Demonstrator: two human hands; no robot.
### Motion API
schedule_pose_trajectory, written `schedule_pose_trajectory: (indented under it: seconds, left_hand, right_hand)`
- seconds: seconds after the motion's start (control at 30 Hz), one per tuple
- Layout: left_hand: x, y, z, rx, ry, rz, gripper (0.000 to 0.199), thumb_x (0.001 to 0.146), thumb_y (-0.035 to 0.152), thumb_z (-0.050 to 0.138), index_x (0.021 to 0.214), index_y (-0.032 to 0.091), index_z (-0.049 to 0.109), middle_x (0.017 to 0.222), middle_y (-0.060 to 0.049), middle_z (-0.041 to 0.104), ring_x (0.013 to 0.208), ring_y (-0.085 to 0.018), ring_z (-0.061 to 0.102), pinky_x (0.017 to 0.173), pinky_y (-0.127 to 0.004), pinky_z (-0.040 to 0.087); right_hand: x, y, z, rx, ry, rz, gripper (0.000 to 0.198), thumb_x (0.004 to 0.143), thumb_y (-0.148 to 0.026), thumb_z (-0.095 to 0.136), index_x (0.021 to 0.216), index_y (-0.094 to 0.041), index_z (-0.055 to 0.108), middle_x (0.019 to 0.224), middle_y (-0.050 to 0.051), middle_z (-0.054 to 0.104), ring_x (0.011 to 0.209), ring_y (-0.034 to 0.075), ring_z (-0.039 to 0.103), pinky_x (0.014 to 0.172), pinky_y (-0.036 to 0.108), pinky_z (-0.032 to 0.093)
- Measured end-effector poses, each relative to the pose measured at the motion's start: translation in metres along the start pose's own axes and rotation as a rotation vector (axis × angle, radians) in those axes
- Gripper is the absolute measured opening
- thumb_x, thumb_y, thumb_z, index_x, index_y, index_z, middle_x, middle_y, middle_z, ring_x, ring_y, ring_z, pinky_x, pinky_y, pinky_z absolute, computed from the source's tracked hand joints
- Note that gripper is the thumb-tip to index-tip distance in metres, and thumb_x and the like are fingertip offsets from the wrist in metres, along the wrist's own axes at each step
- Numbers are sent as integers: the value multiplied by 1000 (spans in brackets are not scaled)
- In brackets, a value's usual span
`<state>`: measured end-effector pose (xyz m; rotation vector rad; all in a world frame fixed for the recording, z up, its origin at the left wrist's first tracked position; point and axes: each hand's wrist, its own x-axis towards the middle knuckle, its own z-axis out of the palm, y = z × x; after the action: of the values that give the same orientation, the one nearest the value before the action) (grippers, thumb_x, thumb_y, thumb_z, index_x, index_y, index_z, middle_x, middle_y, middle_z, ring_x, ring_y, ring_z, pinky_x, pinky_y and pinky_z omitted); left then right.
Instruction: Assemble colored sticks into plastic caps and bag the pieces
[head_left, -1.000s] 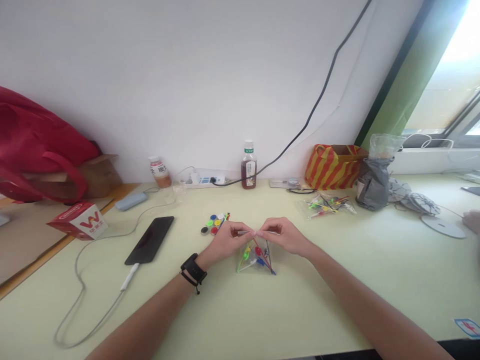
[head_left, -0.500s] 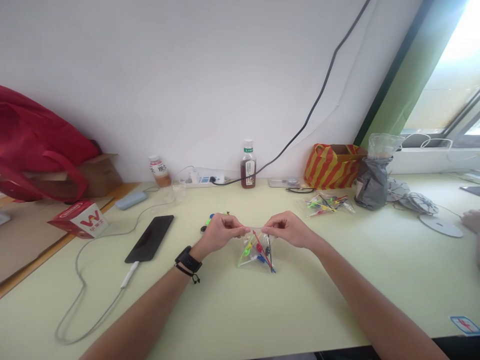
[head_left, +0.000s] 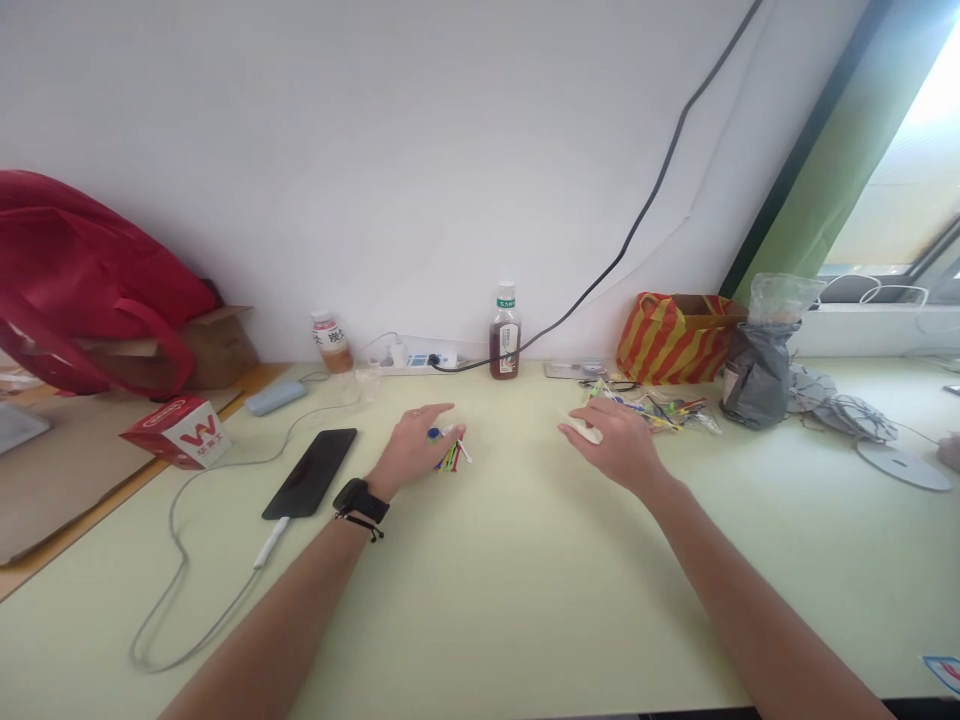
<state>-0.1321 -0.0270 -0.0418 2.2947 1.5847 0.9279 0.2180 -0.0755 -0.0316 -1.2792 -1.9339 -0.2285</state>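
My left hand [head_left: 414,450] is over a small group of loose coloured plastic pieces [head_left: 453,457], thin sticks and a blue round part among them. Its thumb and forefinger are apart and it holds nothing I can see; the palm hides some of the pieces. My right hand [head_left: 616,440] hovers over the table with thumb and fingers spread, just in front of the clear bags of coloured sticks [head_left: 664,408]. Part of these bags is hidden behind its fingers.
A phone [head_left: 311,473] on a white cable and a red-white box [head_left: 177,432] lie at left. Along the wall stand two drink bottles [head_left: 505,335], a power strip [head_left: 420,360] and a striped bag [head_left: 675,338]. A grey bag [head_left: 757,375] and discs [head_left: 855,418] are at right.
The clear bag that both hands pinched is out of them and now appears among the bags at right. My right hand has moved right and opened; my left has moved left to the loose pieces.
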Motion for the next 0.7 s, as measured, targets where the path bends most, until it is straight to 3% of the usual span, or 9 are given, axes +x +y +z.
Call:
schedule_pose_trajectory:
  seconds: [0.1,0.23,0.37,0.47,0.57,0.7]
  left_hand:
    - [-9,-1,7,193,-186,5,62,92,67,57,142,31,61,153,-10,55,144,-40,42,118,-57,32]
    - [-14,2,20,244,-205,37,62,95,65,53,145,28,58,156,-12,51,147,-40,40,121,-58,29]
    - [-16,16,29,17,-277,108,56,102,58,45,144,24,59,158,-9,50,153,-32,33,127,-54,23]
    - [-22,34,32,-285,-371,82,52,105,50,41,151,30,51,164,-2,42,155,-25,31,129,-46,25]
    - [-26,47,30,-490,-411,78,50,103,32,41,152,30,51,162,1,45,151,-23,40,127,-43,32]
    - [-26,44,26,-486,-446,154,55,90,21,58,144,30,60,159,-2,50,146,-28,47,122,-46,39]
  right_hand:
    - [-7,-13,13,21,-175,-40,20,96,-35,64,97,-20,76,80,6,69,78,23,65,75,35,46]
    - [-17,-33,28,122,-379,-84,21,97,-29,62,113,-20,71,99,8,73,96,25,68,85,38,51]
    - [-24,-49,36,237,-463,-148,40,97,-31,64,135,-24,59,130,10,67,120,27,61,103,43,50]
    - [-25,-57,36,322,-463,-155,48,96,-37,67,140,-26,52,144,11,58,134,28,53,111,45,45]
    - [-25,-58,35,394,-475,-133,42,93,-38,71,130,-26,55,143,10,57,134,27,52,111,44,46]
    - [-25,-54,36,409,-511,-148,34,93,-33,70,125,-27,59,139,9,59,131,28,54,109,44,47]
